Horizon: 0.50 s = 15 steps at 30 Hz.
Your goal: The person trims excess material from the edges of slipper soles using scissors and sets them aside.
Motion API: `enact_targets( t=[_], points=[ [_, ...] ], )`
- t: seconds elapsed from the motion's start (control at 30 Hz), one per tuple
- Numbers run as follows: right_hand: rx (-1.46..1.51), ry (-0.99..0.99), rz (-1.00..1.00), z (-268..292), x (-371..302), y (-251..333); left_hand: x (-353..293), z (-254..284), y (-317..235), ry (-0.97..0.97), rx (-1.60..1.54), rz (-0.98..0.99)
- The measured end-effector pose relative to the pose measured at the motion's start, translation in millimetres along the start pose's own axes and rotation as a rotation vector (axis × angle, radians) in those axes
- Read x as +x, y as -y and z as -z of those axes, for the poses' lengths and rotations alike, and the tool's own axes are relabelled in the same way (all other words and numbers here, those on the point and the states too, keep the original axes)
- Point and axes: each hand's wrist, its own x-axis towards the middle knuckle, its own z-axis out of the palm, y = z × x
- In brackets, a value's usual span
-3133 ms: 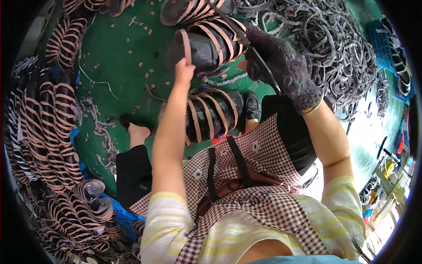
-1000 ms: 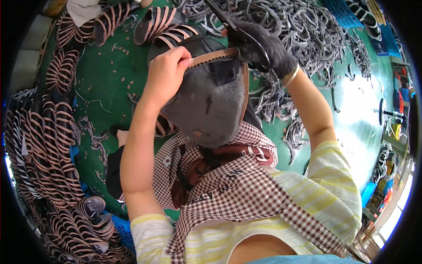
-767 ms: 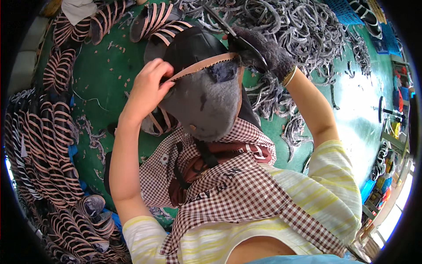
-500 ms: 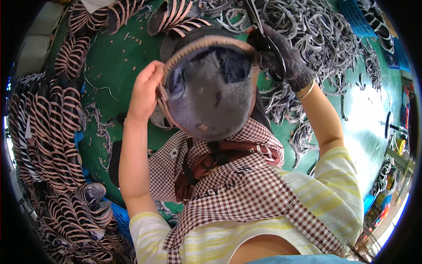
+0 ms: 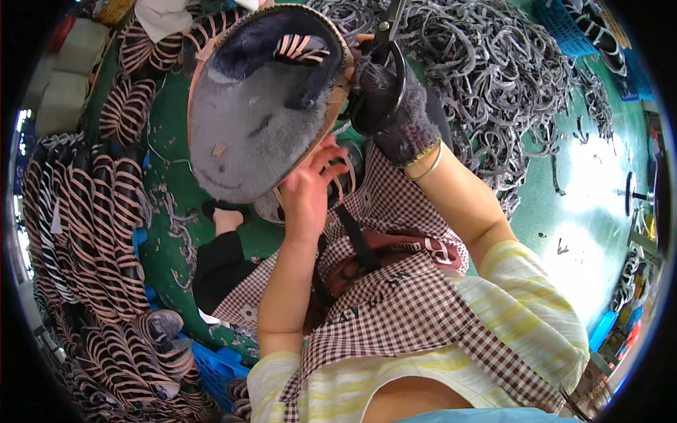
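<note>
A large slipper [image 5: 247,120] with grey fur lining and a stitched rim is tilted up in front of me, its inside facing me. A small tan scrap lies on its lining. My bare left hand [image 5: 307,197] is at its near right edge, fingers apart and loosely bent; they seem to touch the edge rather than grip it. My right hand [image 5: 391,102], in a dark knit glove, is closed round the handles of black scissors [image 5: 384,28], blades pointing away. Its fingers also meet the slipper's right rim. Part of a pale-strapped shoe [image 5: 345,176] shows behind my left hand.
Dark shoes wound with pale pink strips [image 5: 106,233] are stacked along the left, near a blue crate [image 5: 218,370]. A heap of grey furry trimmings [image 5: 486,84] covers the green floor [image 5: 166,127] at the far right. Another blue basket [image 5: 564,28] stands beyond it.
The slipper has moved left and turned. My left hand has shifted from its left rim to its near right edge. My right hand and the scissors have come left.
</note>
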Motion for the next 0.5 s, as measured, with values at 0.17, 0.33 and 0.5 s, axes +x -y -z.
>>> enact_targets(
  t=[0.17, 0.33, 0.5],
  points=[
    [0.139, 0.101, -0.100, -16, 4, 6, 14, -8, -25, -0.450, -0.137, -0.162],
    [-0.586, 0.484, 0.247, 16, 5, 37, 4, 21, -63, -0.305, 0.098, -0.423],
    [-0.815, 0.576, 0.637, 30, 16, 48, -19, 29, -66, -0.288, 0.278, -0.403]
  ],
)
